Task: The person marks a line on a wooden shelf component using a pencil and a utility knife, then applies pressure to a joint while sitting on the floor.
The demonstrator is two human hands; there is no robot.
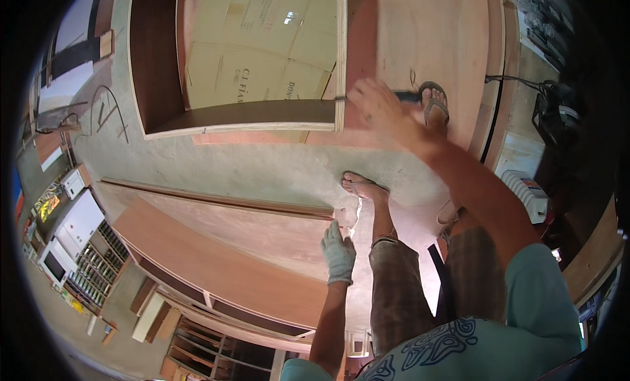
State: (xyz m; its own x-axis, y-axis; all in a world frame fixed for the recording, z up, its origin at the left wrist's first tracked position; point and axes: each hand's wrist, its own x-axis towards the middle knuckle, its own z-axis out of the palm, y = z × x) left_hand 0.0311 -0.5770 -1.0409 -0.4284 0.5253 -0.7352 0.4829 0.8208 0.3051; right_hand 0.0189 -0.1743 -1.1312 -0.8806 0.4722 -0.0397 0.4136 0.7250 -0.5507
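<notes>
My bare right hand (371, 95) is at the right edge of an open plywood box frame (340, 40), its fingers bent and blurred; a small dark item shows by the fingertips, too unclear to name. Printed brown cardboard (256, 40) lies inside the frame. A dark object (404, 95) lies on the reddish board (433, 40) beside my sandalled foot. My left hand (338, 253), in a pale knit glove, has its fingers out near the end of some long thin wood strips (216, 197), with nothing visible in it.
My other foot stands on concrete floor (249, 158). A long plywood cabinet (216, 263) runs along the lower left, with shelving (210, 348) below it. Dark cables (554, 112) and a white plastic case (525, 194) are at the right. A rack and appliances (79, 230) sit far left.
</notes>
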